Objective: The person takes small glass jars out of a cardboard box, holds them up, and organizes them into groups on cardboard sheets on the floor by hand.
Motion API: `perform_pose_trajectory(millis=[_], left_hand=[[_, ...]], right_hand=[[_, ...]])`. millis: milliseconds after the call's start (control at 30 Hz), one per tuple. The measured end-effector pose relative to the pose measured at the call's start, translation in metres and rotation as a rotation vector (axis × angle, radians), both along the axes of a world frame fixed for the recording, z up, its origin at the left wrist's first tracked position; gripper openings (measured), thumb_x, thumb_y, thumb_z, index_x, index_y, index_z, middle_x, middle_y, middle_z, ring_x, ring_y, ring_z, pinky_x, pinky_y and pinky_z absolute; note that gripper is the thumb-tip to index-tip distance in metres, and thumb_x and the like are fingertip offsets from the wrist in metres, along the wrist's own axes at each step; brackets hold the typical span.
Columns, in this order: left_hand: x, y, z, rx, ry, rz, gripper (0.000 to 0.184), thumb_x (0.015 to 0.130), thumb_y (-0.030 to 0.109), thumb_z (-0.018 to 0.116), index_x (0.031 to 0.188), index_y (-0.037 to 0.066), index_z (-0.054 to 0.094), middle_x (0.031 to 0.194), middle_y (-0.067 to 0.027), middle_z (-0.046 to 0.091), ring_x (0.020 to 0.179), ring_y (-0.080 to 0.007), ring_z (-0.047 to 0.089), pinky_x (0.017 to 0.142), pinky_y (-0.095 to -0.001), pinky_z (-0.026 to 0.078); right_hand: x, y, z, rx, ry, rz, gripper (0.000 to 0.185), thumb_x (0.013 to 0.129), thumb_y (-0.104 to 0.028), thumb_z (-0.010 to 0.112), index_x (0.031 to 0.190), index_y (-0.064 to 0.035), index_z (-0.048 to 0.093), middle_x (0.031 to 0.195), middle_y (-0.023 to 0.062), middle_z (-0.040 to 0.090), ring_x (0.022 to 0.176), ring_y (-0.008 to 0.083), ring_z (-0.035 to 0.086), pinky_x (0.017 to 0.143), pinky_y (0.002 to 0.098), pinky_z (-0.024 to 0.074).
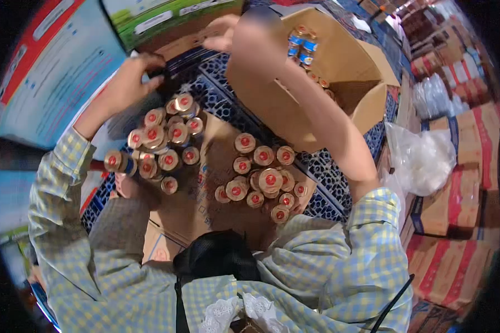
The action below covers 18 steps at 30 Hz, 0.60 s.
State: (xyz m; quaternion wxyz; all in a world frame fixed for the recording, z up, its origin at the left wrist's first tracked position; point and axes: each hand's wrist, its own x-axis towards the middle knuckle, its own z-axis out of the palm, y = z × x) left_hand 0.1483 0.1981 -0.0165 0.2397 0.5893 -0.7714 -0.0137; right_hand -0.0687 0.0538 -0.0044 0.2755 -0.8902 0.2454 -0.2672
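My left hand (129, 82) is at the upper left, its thumb and fingers apart beside a dark shape that I cannot make out. Just below it stands a cluster of small jars (151, 134) with round gold lids and red marks. My right hand (223, 34) is at the top centre, blurred, fingers spread and nothing visible in them. The right forearm crosses an open cardboard box (356, 58) that holds more jars (303, 45), some with blue labels. A second group of lidded jars (270, 179) rests on flat cardboard (219, 150) before me.
Large printed panels (61, 72) stand at the left and top left. Along the right lie stacked red-and-brown cartons (453, 272) and a clear plastic bag (425, 158). Blue patterned fabric (222, 97) covers the floor.
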Motion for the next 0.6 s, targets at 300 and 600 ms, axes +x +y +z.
perform_pose_trajectory(millis=[300,600], left_hand=[[-0.121,-0.2,0.023,-0.347,-0.12,-0.183,0.027,0.075,0.013,0.061,0.1,0.004,0.056,0.088,-0.0163,0.061,0.078,-0.0273,0.061,0.07,-0.0346,0.048],[-0.222,-0.35,-0.063,-0.143,-0.057,-0.142,0.044,0.074,0.02,0.065,0.115,0.01,0.05,0.097,-0.0177,0.058,0.087,-0.0313,0.059,0.075,-0.0373,0.048]], right_hand=[[-0.158,-0.171,-0.057,-0.103,0.011,-0.924,0.049,0.067,-0.039,0.064,0.104,-0.0054,0.058,0.095,0.0165,0.062,0.092,0.0299,0.059,0.081,0.0384,0.0456],[-0.197,-0.218,-0.094,-0.132,0.281,-0.815,0.062,0.07,-0.032,0.063,0.125,-0.0161,0.04,0.111,0.0151,0.055,0.104,0.0309,0.053,0.085,0.0395,0.0442]])
